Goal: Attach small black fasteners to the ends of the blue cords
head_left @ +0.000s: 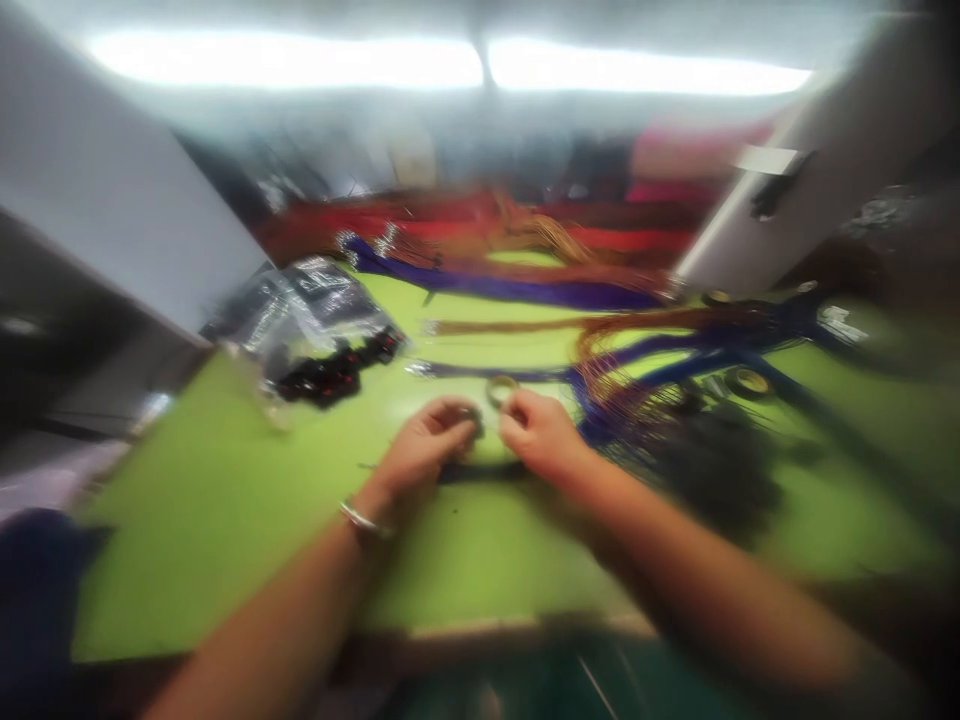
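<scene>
Much of the view is smeared. My left hand (427,440) is closed, thumb and fingers pinched on a small dark piece (474,420) whose kind I cannot make out. Close to its right, my right hand (544,430) is closed too, its fingertips at the rim of a roll of tape (498,384). The roll appears to be in that grip, though blur hides the exact contact. A dark strip (484,473) lies on the green table just below both hands. Beyond them a blue wire bundle (495,373) with a pale end runs sideways.
Clear plastic bags (315,290) and black connectors with red parts (337,370) lie at the left. Orange wires (525,326) and blue wires (675,360) tangle to the right, near another tape roll (747,383). Grey panels (127,170) flank the green table (247,540).
</scene>
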Available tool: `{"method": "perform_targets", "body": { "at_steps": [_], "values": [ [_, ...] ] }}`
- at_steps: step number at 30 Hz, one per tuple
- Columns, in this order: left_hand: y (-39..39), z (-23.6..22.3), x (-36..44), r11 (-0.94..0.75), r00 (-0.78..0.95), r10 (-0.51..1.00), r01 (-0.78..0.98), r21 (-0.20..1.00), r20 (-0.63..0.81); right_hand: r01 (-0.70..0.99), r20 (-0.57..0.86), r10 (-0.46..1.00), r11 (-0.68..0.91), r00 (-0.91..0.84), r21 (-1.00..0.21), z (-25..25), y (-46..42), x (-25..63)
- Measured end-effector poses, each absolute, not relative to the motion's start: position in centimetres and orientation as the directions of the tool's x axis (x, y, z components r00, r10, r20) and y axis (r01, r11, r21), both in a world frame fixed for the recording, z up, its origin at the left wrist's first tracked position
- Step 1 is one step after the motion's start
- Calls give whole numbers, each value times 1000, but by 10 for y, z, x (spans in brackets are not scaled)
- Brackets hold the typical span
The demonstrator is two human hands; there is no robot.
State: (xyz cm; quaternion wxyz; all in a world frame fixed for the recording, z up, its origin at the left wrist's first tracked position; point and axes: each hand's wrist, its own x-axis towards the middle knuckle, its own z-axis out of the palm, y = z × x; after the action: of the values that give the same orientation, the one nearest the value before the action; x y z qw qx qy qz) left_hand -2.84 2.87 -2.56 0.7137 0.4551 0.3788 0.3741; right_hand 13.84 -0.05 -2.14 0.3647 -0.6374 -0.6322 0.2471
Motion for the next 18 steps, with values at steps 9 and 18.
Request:
{"method": "perform_targets", "body": {
  "at_steps": [9, 18],
  "values": [
    [31, -35, -31, 148, 441, 892, -84, 985, -97, 610, 151, 988, 95, 42, -787, -21, -1, 137],
    [31, -32, -31, 314, 482, 855, -187, 931, -192, 555, 208, 978, 166, 13, -815, -17, -6, 135]
  ]
}}
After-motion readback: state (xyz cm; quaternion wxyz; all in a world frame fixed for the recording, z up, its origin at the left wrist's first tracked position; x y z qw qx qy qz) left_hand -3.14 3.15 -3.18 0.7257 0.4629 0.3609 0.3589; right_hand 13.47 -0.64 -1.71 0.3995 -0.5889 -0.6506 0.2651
